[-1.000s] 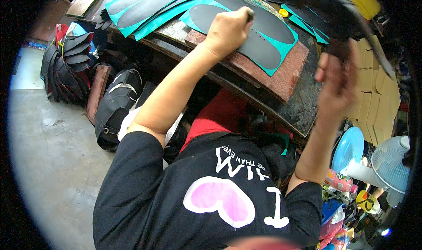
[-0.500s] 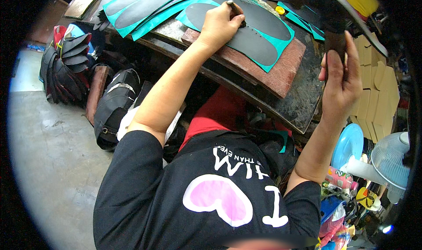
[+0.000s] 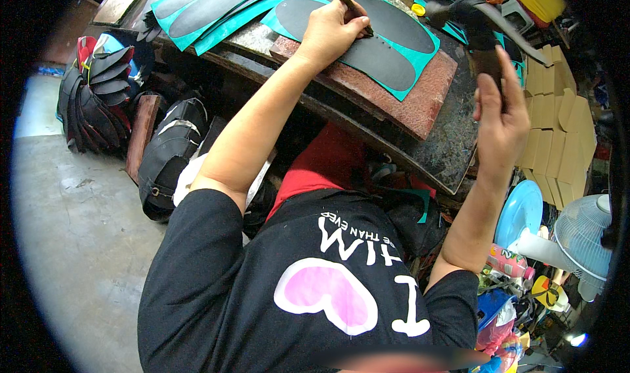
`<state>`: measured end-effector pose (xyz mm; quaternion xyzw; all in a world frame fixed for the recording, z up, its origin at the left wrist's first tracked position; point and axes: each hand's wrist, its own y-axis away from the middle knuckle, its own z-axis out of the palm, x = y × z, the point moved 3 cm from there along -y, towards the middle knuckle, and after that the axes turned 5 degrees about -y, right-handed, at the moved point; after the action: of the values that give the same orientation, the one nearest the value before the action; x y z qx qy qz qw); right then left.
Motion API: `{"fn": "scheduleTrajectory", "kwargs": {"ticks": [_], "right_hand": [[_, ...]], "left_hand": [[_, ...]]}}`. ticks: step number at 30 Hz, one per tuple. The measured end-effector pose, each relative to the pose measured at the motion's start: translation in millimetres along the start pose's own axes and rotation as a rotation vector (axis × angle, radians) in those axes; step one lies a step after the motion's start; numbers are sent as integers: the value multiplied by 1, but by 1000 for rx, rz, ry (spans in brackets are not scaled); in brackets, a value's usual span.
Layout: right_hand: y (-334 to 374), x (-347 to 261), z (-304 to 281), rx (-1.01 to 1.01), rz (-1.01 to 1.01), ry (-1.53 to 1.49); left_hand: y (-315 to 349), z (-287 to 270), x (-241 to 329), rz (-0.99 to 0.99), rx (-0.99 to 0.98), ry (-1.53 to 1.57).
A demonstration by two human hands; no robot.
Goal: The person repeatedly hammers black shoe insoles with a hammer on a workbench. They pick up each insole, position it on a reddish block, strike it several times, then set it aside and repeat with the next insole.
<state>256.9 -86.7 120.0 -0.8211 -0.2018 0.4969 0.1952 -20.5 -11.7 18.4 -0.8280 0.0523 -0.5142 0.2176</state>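
Observation:
My left hand is closed around a slim dark punch, its lower end resting on a teal sheet printed with dark grey insole shapes. Close to the punch, a row of small marks runs across one insole shape. Under the sheet lies a reddish-brown board on the dark workbench. At the right, my right hand grips a hammer by its dark handle. The hammer's dark head is raised above the bench, apart from the punch and slightly blurred.
More teal sheets with insole shapes overlap at the bench's far left. Bundled black shoe pieces and a black bag stand left below it. Cardboard pieces, a blue basin and a white fan are at the right.
My right hand has moved left and the hammer has swung, its head now further left. The punch has shifted slightly right along the insole shape, and the left hand with it.

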Motion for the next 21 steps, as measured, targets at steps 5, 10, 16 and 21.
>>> {"fn": "scheduleTrajectory", "kwargs": {"ticks": [5, 10, 16, 21], "right_hand": [[0, -24, 14, 102, -180, -50], [7, 21, 32, -14, -41, 235], [6, 19, 6, 0, 50, 5], [6, -9, 10, 116, -82, -271]], "left_hand": [[10, 6, 36, 389, 49, -387], [13, 16, 34, 258, 139, -272], [4, 9, 8, -65, -70, 127], [11, 12, 33, 292, -3, -303]]}}
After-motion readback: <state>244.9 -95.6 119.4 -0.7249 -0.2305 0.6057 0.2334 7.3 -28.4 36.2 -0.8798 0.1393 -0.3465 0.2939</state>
